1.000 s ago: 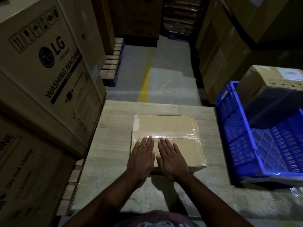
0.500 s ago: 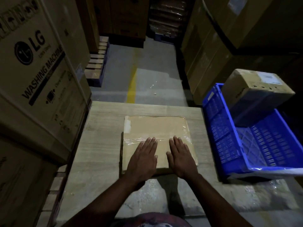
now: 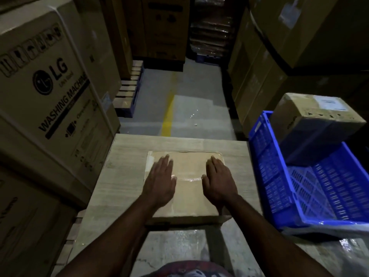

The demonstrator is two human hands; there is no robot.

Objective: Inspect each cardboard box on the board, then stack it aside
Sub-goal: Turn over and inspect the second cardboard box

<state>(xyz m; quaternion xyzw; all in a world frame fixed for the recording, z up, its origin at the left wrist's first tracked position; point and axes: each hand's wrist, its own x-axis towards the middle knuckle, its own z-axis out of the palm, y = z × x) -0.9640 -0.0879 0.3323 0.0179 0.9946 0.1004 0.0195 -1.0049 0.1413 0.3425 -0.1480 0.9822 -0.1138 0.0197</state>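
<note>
the biggest thing by you was the washing-machine carton (image 3: pixel 50 92) stacked at your left, its printed side turned toward the counter (image 3: pixel 123 156). more tall cartons (image 3: pixel 259 76) walled the right side of the aisle, and a yellow line (image 3: pixel 167 116) ran along the floor (image 3: pixel 199 108) beyond the counter's far edge. at your right a blue crate (image 3: pixel 279 176) stood just beside the counter, with a labelled carton (image 3: pixel 315 120) sitting tilted in its far end.

the flat cardboard box (image 3: pixel 187 188) lay on its broad face in the middle of the counter, nearer the edge by you, its sides square with the counter's sides. it looked close to square from above, so you could not tell a long axis; a strip of clear tape (image 3: pixel 188 178) crossed it from left to right.

your left hand (image 3: pixel 159 182) lay palm down near the box's left edge, its fingers (image 3: pixel 164 162) straight, close together and pointing away from you, though blurred at the tips. your right hand (image 3: pixel 218 182) lay flat near the right edge, fingers (image 3: pixel 215 163) straight and pressed together, thumb turned inward. the two hands were well apart.
</note>
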